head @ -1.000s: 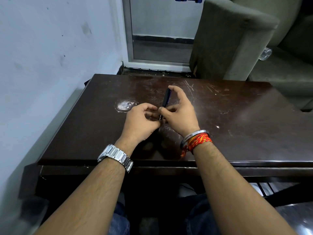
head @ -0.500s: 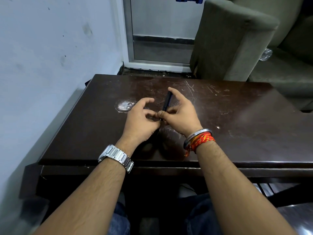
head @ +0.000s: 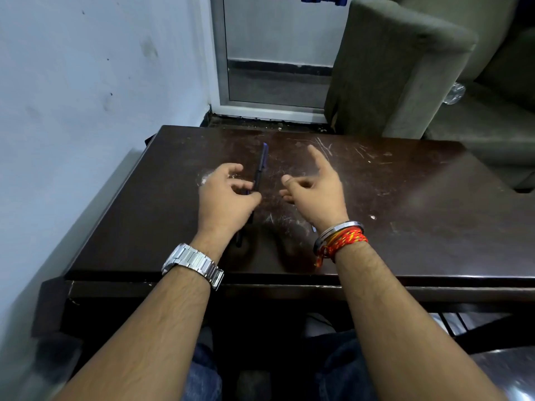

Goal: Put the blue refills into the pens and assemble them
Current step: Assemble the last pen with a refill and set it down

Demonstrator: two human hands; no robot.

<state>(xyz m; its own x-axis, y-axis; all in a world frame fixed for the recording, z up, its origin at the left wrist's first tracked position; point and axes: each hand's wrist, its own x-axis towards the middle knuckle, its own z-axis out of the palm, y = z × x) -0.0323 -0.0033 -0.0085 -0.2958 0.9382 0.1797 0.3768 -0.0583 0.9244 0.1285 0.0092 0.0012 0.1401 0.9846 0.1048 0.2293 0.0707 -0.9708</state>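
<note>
I hold a dark blue pen (head: 260, 166) by its near end in my left hand (head: 224, 199), pinched between thumb and fingers. The pen points away from me, its blue far end raised over the dark wooden table (head: 405, 204). My right hand (head: 317, 192) hovers just right of the pen with fingers spread, touching nothing. A dark slim pen-like piece (head: 239, 240) lies on the table under my left wrist, partly hidden. A tiny blue bit (head: 313, 228) shows beside my right wrist.
A pale wall runs along the table's left edge. A grey-green sofa (head: 399, 68) stands beyond the far right corner, and a door frame (head: 220, 53) is behind the table. A white scuff (head: 204, 179) marks the tabletop left of my left hand.
My right hand has let go of the pen and moved right with fingers spread. My left hand now holds the pen alone and has shifted it slightly left and away.
</note>
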